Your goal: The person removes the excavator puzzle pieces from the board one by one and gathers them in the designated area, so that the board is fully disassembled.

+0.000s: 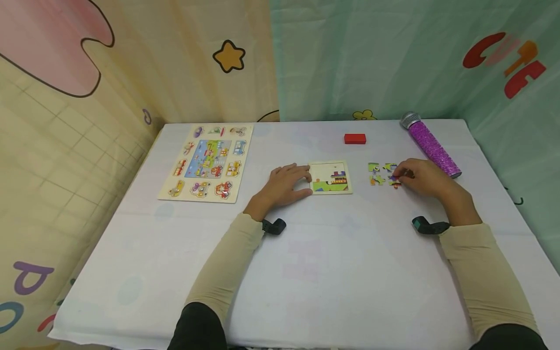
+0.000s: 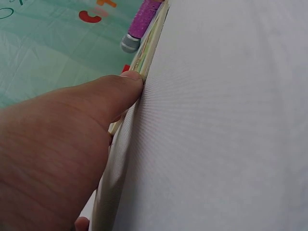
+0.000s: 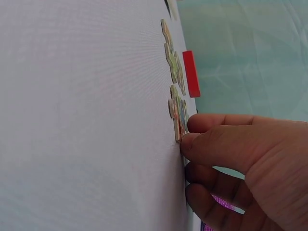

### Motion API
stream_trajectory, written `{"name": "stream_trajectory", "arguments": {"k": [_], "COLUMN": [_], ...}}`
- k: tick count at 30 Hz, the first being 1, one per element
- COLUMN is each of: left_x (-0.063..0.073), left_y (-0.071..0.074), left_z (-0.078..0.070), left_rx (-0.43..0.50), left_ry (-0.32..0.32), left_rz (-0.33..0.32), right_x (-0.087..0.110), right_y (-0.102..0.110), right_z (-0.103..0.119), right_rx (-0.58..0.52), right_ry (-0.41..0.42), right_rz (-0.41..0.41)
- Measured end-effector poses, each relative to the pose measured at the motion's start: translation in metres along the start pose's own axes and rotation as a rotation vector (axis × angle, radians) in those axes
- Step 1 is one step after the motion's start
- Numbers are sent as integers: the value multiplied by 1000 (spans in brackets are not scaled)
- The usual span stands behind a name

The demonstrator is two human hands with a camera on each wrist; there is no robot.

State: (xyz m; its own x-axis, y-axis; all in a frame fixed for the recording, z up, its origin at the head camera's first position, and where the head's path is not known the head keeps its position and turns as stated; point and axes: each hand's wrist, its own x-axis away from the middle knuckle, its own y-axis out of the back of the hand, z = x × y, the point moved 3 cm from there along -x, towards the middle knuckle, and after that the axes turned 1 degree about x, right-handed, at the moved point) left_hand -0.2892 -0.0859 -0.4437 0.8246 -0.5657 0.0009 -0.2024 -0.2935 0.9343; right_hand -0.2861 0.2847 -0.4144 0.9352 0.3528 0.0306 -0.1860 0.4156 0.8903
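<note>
In the head view my left hand (image 1: 286, 186) rests at the left edge of a small puzzle board (image 1: 321, 173), whose picture is partly filled on the right and along the bottom. Its thumb (image 2: 126, 91) touches the board's near-left corner in the left wrist view, the fingers spread along the side. To the right, several loose puzzle pieces (image 1: 375, 180) lie close together on the table. My right hand (image 1: 425, 179) pinches the near-right puzzle piece (image 3: 178, 126) between thumb and forefinger, low against the cloth, with the other fingers curled beneath the palm.
A larger picture board (image 1: 210, 163) with vehicle and toy shapes lies at the left. Behind the small board sits a red block (image 1: 355, 139). A glittery purple microphone (image 1: 433, 143) lies just beyond my right hand. White cloth covers the table (image 1: 332, 272); printed curtains hang behind.
</note>
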Motion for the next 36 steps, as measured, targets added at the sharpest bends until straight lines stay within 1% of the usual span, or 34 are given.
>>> {"name": "stream_trajectory", "arguments": {"k": [4,14,18,20,24,29,32,36], "left_x": [0,-1,-1,-1,2,2,1,1], "left_y": [0,2,1,1,-2,-2,-1,-1], "left_z": [0,2,2,1,1,0,-1,-1], "left_rx": [3,-11,-4,2,5,-4,-7,-5], "left_ry": [0,0,0,3,23,15,3,4], "left_rz": [0,-5,-4,0,7,-3,-12,-11], "right_x": [0,-2,-1,-1,-2,-9,-23,-49], "right_y": [0,3,5,6,9,7,-1,-18], "right_z": [0,1,5,8,21,50,68,85], "right_rx": [-9,-35,-39,-22,12,4,-26,-49], "right_ry": [-10,43,37,30,29,64,100,133], "right_rz": [10,-13,1,10,30,79,121,170]}}
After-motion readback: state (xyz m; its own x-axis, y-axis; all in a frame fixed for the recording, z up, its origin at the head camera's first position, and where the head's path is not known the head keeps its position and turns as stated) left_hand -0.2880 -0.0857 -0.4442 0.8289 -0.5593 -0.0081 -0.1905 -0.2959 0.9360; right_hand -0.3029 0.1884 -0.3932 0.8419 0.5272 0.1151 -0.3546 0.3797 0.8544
